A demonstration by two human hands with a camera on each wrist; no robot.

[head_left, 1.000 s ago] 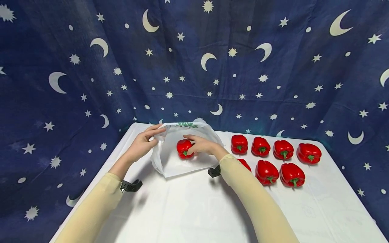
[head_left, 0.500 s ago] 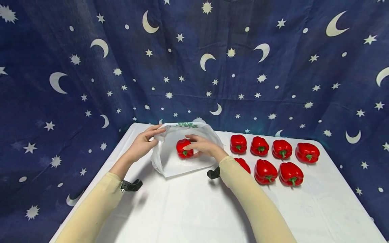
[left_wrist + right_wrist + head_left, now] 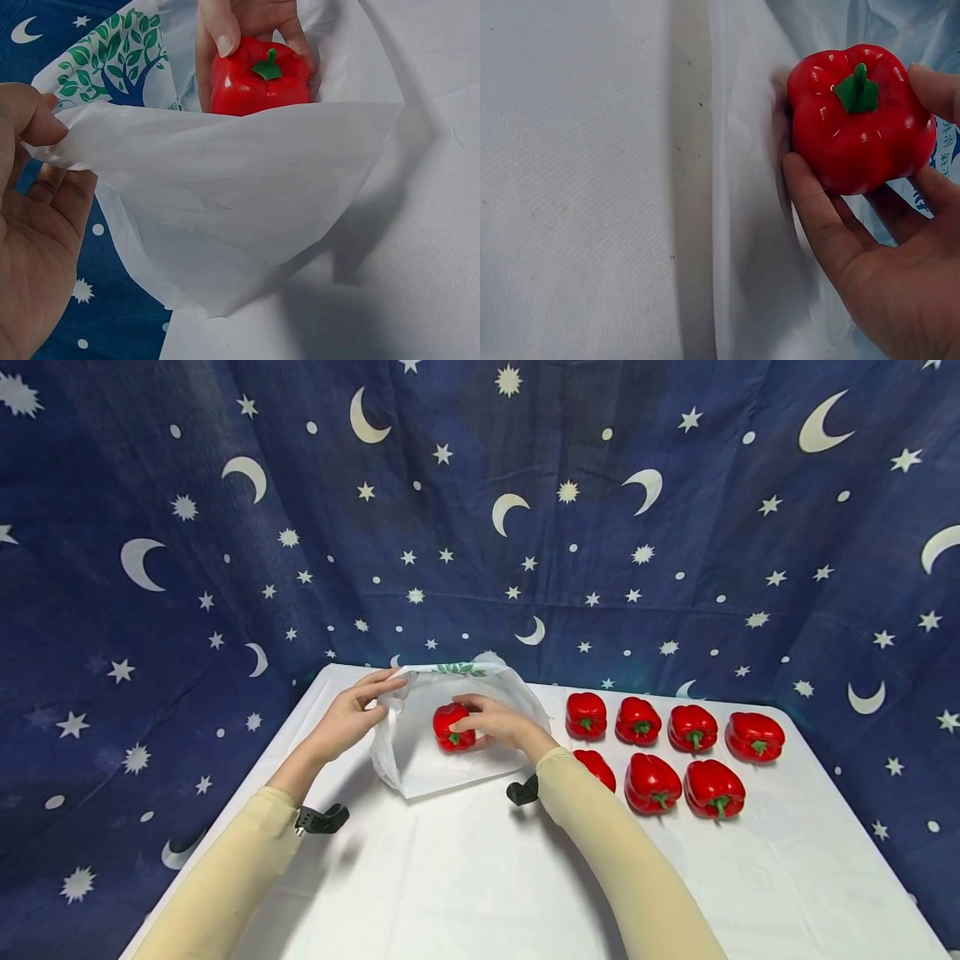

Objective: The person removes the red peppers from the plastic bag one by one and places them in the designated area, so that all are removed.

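A white plastic bag point(image 3: 420, 777) with a green leafy print lies with its mouth facing me. My left hand point(image 3: 347, 720) pinches the bag's rim between thumb and fingers at the left, as the left wrist view point(image 3: 37, 232) also shows for that hand. Inside the mouth, my right hand point(image 3: 498, 724) holds a red bell pepper point(image 3: 447, 727) with a green stem. Thumb and fingers sit around the pepper point(image 3: 859, 135) in the right wrist view. From the left wrist camera, the bag's near side hides the lower part of the pepper point(image 3: 259, 82).
Several more red bell peppers stand in two rows at the right of the white table point(image 3: 480, 877), such as one pepper point(image 3: 652, 783) in the front row. My right forearm partly covers the nearest pepper point(image 3: 596, 767). A dark blue star-and-moon curtain point(image 3: 480, 510) hangs behind.
My right hand's grip on the bell pepper has shifted slightly, the thumb now higher across it. The pepper stays in the bag. My left hand keeps its place at the rim.
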